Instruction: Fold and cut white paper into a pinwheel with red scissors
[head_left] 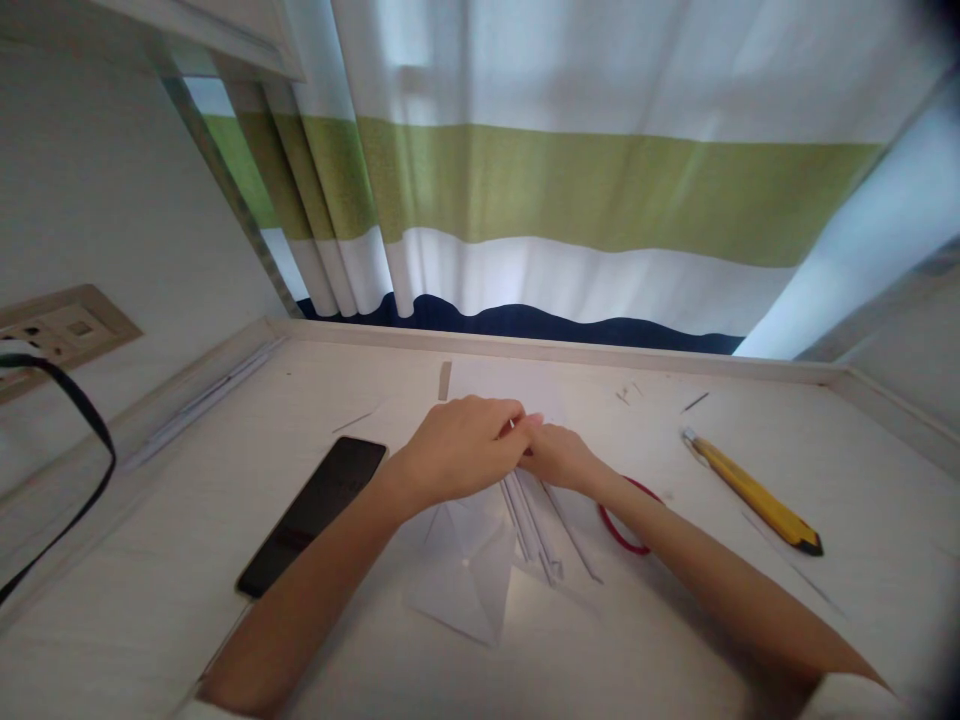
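Over the middle of the desk, my left hand [466, 448] and my right hand [561, 456] meet at the fingertips. Both have their fingers pressed together, and whatever lies between them is too small or hidden to make out. Just below the hands, several thin white paper sticks [531, 525] point toward me, their far ends hidden under the hands. A folded white paper piece [466, 575] with creased, pointed panels lies below my left hand. Behind the hands is a flat white paper sheet [499, 380].
A black phone [315, 515] lies beside my left forearm. Partly under my right forearm is a red loop [621, 540]. A yellow utility knife [754, 490] lies at the right, near a small dark sliver [695, 402]. A black cable [97, 420] hangs from the wall socket [71, 328].
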